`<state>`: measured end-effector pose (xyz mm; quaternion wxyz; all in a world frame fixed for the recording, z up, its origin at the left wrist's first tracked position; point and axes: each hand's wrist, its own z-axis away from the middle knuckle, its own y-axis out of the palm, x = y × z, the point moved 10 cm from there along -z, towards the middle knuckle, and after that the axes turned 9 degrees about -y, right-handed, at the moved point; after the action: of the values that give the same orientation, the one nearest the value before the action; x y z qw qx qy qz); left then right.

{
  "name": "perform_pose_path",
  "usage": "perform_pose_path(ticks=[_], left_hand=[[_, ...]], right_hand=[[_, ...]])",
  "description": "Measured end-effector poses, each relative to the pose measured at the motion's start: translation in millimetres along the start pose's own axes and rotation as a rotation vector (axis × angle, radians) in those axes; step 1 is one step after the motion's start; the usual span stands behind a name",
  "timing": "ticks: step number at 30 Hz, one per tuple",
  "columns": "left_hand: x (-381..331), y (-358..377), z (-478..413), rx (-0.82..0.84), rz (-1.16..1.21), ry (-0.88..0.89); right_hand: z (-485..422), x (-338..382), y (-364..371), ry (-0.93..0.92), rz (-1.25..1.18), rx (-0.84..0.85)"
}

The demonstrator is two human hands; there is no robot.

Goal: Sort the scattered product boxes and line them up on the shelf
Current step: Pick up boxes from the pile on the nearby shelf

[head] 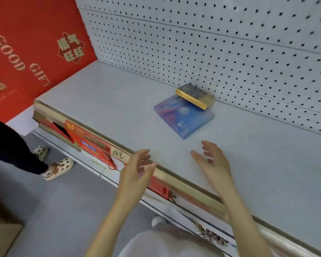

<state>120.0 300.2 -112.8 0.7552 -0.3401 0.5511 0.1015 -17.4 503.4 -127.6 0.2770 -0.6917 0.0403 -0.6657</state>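
A flat blue and purple product box (pixel 183 117) lies on the grey shelf (pixel 119 112), near the pegboard back wall. A smaller gold box (pixel 195 96) rests tilted on its far corner, leaning toward the wall. My left hand (pixel 137 169) hovers over the shelf's front edge with fingers spread and holds nothing. My right hand (pixel 211 160) is above the shelf, just in front of the blue box, fingers relaxed and apart, not touching it.
A large red gift box (pixel 35 52) stands at the shelf's left end. The white pegboard (pixel 230 43) backs the shelf. Red price labels (pixel 89 141) line the front rail. Another person's leg and sandalled feet (pixel 54 167) stand on the floor at left.
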Motion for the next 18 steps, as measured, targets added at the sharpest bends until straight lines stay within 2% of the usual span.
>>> perform_pose_path(ticks=[9,16,18], left_hand=[[-36,2,-130,0.075,-0.083,0.075],[-37,52,-206,0.367,-0.288,0.070],[-46,57,-208,0.439,-0.309,0.130]], right_hand=[[-40,-5,20,0.245,0.320,-0.106],[-47,0,42,0.370,0.360,-0.274],[-52,6,51,0.383,0.338,-0.332]])
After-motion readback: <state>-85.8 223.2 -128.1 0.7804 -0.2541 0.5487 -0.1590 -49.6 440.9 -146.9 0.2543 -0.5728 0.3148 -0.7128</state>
